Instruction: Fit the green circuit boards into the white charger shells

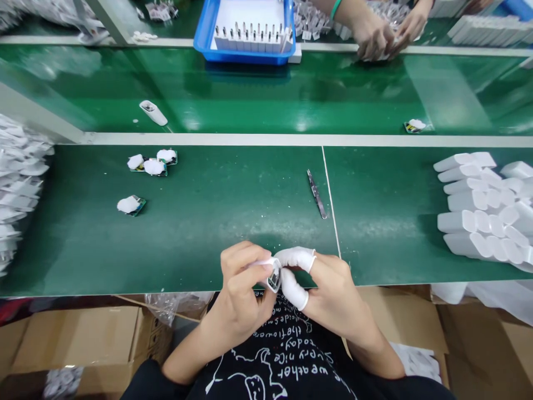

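Observation:
My left hand (pixel 241 289) and my right hand (pixel 320 289) meet at the near edge of the green table (pixel 208 233). Between them sits a small white plastic part with a metal end (pixel 272 276). The left hand's fingers curl round it. The right thumb and forefinger wear white finger cots and pinch the same part from the right. Most of the part is hidden by the fingers.
Metal tweezers (pixel 317 194) lie on the table ahead. Small white-and-green pieces (pixel 153 164) sit at the left. White casings (pixel 483 205) are stacked at the right. Beyond a green belt, a blue tray (pixel 206 41) holds white parts, and another person's hands (pixel 381 36) work there.

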`<state>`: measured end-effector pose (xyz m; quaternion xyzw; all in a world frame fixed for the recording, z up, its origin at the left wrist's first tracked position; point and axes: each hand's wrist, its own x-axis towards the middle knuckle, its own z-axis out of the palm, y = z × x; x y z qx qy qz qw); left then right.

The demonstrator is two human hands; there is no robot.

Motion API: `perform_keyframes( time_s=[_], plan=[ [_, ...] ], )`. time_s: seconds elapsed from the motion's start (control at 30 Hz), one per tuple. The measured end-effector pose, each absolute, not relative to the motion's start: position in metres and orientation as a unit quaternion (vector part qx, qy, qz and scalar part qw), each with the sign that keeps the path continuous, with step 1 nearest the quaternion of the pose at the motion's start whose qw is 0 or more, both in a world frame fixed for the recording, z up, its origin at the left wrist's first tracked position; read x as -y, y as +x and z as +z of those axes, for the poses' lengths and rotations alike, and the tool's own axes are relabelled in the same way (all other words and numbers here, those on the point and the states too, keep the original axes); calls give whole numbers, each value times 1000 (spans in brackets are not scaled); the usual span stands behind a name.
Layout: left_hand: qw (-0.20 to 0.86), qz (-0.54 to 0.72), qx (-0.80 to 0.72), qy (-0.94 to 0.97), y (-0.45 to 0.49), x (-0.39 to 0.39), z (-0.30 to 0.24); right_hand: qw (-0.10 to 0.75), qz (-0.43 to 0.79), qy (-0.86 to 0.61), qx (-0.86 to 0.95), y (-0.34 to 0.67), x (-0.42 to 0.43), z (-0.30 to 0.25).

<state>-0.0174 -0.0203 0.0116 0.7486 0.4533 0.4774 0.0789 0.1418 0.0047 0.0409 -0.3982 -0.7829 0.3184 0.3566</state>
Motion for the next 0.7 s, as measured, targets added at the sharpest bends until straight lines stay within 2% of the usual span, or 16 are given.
perform_keyframes(
  time_s=[0.33,0.43,0.57,0.7],
  plan=[
    [128,481,-449,742,-20,27,19,373,299,-386,789,145,-5,43],
    [144,489,-435,743,-21,25,16,377,367,-381,761,148,-9,46],
    [168,494,-404,751,-21,22,13,320,498,-358,722,154,-17,53],
    [159,467,-410,767,-21,20,12,265,494,-381,735,154,-25,55]
  ],
)
